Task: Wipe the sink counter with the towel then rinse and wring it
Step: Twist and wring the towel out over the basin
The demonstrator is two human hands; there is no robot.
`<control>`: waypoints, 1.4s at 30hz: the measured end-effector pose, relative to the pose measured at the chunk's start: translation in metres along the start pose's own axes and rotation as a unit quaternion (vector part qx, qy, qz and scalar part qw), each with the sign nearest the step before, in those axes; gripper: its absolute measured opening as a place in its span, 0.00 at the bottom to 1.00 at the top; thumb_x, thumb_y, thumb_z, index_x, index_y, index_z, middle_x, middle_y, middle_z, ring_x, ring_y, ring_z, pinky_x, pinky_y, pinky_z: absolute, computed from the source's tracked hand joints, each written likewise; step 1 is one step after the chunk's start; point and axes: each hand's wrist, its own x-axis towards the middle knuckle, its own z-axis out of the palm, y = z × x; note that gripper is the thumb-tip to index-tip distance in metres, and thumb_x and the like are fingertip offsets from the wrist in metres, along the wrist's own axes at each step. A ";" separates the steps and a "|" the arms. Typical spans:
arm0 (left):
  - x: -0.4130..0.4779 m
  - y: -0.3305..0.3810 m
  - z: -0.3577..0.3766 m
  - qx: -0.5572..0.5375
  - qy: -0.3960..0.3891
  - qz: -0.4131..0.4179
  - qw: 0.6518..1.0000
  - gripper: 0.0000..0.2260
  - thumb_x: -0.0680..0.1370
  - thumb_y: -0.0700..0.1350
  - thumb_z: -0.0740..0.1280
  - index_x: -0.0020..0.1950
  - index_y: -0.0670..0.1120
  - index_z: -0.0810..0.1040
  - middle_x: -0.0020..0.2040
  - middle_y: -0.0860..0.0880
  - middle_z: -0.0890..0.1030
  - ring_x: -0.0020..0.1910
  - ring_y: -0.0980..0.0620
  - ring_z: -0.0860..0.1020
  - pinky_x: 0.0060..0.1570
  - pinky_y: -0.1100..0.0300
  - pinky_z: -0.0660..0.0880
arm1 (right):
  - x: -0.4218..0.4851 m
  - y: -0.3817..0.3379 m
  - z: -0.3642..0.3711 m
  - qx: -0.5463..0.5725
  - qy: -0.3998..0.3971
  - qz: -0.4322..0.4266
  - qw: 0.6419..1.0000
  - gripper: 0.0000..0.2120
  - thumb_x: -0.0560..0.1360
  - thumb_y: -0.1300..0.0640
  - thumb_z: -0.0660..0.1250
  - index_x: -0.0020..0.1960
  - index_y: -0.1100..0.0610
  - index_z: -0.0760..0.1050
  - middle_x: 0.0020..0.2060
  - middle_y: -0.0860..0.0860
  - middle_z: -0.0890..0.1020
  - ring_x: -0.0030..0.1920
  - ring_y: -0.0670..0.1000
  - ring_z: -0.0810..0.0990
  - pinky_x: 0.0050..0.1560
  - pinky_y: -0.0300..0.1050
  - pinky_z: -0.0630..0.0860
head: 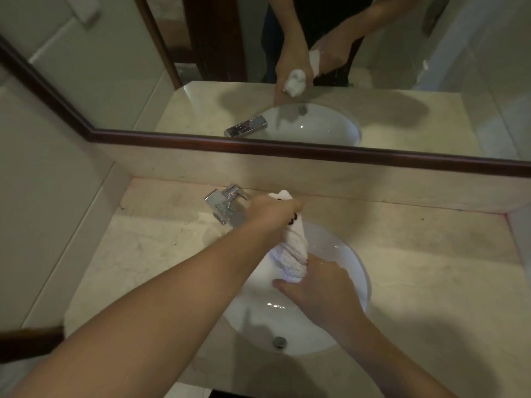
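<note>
A white towel (291,251) is twisted into a thick roll above the white oval sink basin (350,254). My left hand (273,211) grips its far end, near the backsplash. My right hand (319,288) grips its near end, lower down over the bowl. The towel stretches between both hands at a slant, and small dark marks show on it by my left hand. The beige marble counter (149,254) surrounds the basin.
A chrome faucet (227,205) stands at the back left of the basin, close to my left hand. The drain (279,341) lies at the bowl's near side. A framed mirror (287,67) above the backsplash reflects my hands and the towel.
</note>
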 end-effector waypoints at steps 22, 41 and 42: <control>-0.014 -0.036 -0.020 -0.247 -0.147 0.053 0.956 0.06 0.63 0.33 0.65 0.36 0.39 0.71 0.33 0.40 0.72 0.27 0.45 0.75 0.34 0.56 0.75 | 0.012 0.027 0.009 0.522 -0.343 -0.001 0.781 0.06 0.68 0.67 0.73 0.41 0.61 0.77 0.25 0.45 0.78 0.22 0.41 0.75 0.25 0.33 0.71; -0.009 -0.021 -0.010 -0.201 -0.046 0.073 0.976 0.06 0.70 0.36 0.75 0.40 0.46 0.83 0.41 0.38 0.81 0.39 0.41 0.79 0.42 0.49 0.77 | 0.020 0.019 -0.002 0.501 -0.351 0.095 0.785 0.21 0.74 0.65 0.77 0.65 0.59 0.79 0.58 0.64 0.86 0.54 0.64 0.87 0.49 0.53 0.84; -0.011 -0.020 -0.009 -0.201 -0.044 0.081 0.975 0.08 0.70 0.35 0.74 0.41 0.48 0.84 0.40 0.39 0.81 0.38 0.43 0.78 0.41 0.50 0.77 | 0.018 0.018 -0.002 0.506 -0.352 0.105 0.780 0.20 0.73 0.66 0.77 0.64 0.60 0.79 0.53 0.64 0.87 0.47 0.61 0.88 0.45 0.50 0.83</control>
